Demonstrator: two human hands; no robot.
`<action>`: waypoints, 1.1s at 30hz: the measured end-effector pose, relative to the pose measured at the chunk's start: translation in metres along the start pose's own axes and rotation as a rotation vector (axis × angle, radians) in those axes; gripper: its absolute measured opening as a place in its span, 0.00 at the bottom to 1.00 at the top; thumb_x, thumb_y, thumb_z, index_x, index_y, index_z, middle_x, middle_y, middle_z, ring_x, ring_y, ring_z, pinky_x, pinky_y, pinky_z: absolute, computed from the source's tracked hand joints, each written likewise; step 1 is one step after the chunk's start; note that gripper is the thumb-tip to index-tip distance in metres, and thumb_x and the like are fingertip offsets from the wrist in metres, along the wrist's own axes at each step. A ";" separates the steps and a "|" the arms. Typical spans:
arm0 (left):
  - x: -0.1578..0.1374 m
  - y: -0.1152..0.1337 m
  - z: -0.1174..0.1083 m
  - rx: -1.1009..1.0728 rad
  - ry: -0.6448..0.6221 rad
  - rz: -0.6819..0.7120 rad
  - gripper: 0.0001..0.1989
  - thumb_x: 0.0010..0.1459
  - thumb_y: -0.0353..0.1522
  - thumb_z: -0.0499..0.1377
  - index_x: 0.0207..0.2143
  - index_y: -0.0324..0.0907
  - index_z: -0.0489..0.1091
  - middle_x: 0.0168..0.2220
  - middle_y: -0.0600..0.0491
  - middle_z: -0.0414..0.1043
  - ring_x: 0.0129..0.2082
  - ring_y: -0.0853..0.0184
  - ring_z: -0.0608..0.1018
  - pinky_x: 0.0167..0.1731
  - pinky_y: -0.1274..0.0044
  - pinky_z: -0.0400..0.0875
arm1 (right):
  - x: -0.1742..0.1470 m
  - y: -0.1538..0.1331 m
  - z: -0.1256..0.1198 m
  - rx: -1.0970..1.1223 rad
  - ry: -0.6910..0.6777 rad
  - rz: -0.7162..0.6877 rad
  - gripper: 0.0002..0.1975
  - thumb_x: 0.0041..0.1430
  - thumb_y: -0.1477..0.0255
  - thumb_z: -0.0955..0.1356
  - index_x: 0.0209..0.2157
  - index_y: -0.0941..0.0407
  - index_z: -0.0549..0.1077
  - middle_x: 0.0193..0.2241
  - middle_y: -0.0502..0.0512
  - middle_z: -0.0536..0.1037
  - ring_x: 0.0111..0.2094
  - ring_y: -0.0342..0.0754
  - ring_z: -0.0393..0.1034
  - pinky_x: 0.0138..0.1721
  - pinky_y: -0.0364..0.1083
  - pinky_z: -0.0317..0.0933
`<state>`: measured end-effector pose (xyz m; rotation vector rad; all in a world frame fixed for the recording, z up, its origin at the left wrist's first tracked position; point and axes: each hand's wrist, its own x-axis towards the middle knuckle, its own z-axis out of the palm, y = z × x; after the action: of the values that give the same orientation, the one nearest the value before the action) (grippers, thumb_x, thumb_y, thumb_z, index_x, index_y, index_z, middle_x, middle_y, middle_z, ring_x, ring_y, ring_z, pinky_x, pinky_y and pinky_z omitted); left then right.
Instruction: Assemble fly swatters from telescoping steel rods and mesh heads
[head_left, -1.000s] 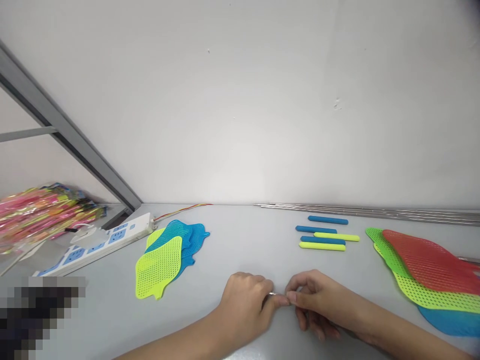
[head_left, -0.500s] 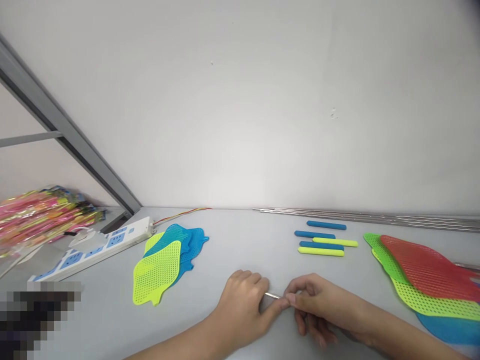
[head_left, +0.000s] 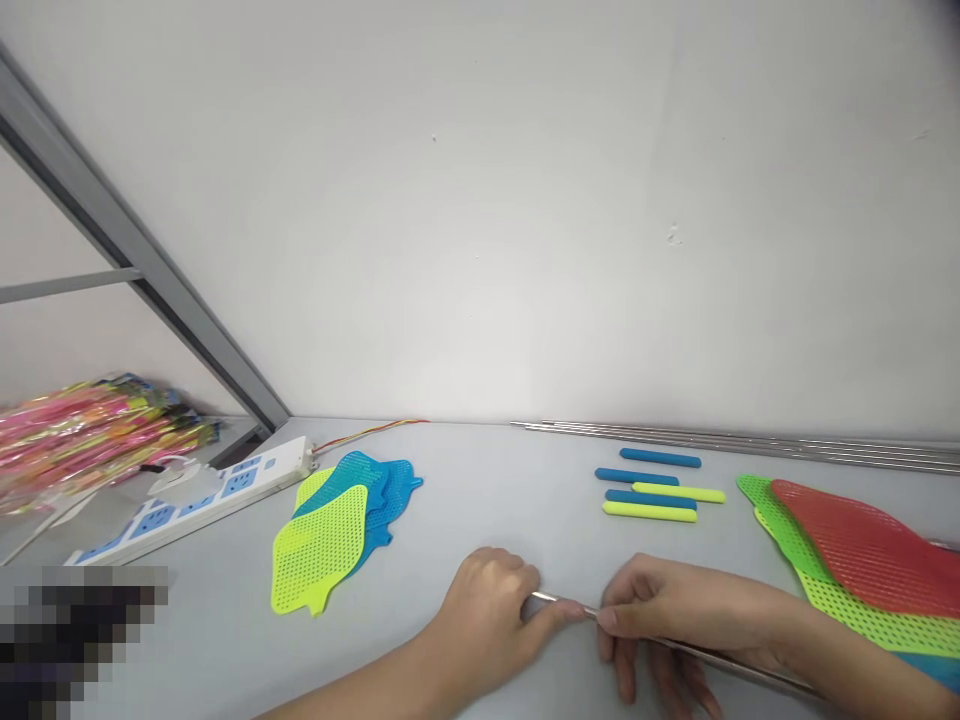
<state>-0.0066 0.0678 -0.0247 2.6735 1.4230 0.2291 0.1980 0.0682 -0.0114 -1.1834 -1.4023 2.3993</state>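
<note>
My left hand (head_left: 491, 620) is closed round one end of a thin metal rod (head_left: 727, 662), thumb lying along it. Thumb and forefinger of my right hand (head_left: 660, 610) pinch the same rod just to the right, while its other fingers hang loose below. From there the rod slants down to the right under my right wrist. Whatever sits inside my left fist is hidden. Beyond my right hand lie blue grips (head_left: 660, 458) and yellow grips (head_left: 649, 511). To the left, yellow fly swatter heads (head_left: 319, 548) overlap blue fly swatter heads (head_left: 349, 480).
A red swatter head (head_left: 862, 545) tops a pile with green and yellow ones at right. Several metal rods (head_left: 712, 441) lie along the wall. At left are a white power strip (head_left: 202, 505), thin wires (head_left: 371, 432) and a heap of plastic-wrapped goods (head_left: 97, 425).
My right hand has slid a little right and down along the rod, away from my left hand. More of the rod shows now. My left hand stays nearly in place.
</note>
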 end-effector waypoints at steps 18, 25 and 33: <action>-0.005 0.005 0.000 -0.015 -0.017 0.015 0.20 0.56 0.43 0.44 0.20 0.40 0.63 0.21 0.52 0.67 0.25 0.67 0.69 0.27 0.76 0.60 | 0.008 0.012 0.006 0.028 0.114 0.030 0.14 0.50 0.61 0.62 0.26 0.60 0.66 0.19 0.53 0.74 0.09 0.36 0.62 0.06 0.33 0.51; -0.004 0.007 -0.003 -0.007 -0.015 0.080 0.17 0.57 0.38 0.45 0.21 0.39 0.63 0.21 0.53 0.67 0.24 0.68 0.69 0.26 0.76 0.60 | 0.009 0.010 0.008 0.045 0.132 0.037 0.14 0.50 0.62 0.62 0.25 0.60 0.65 0.19 0.53 0.74 0.09 0.37 0.62 0.06 0.33 0.51; -0.005 0.005 -0.001 0.002 -0.025 0.106 0.15 0.57 0.35 0.45 0.22 0.40 0.63 0.22 0.53 0.66 0.24 0.68 0.68 0.27 0.77 0.60 | 0.008 0.007 0.010 0.039 0.137 0.045 0.15 0.49 0.60 0.63 0.25 0.60 0.65 0.19 0.53 0.74 0.09 0.36 0.62 0.07 0.33 0.51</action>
<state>-0.0052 0.0605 -0.0236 2.7467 1.2770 0.2026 0.1880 0.0613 -0.0185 -1.3553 -1.2965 2.3132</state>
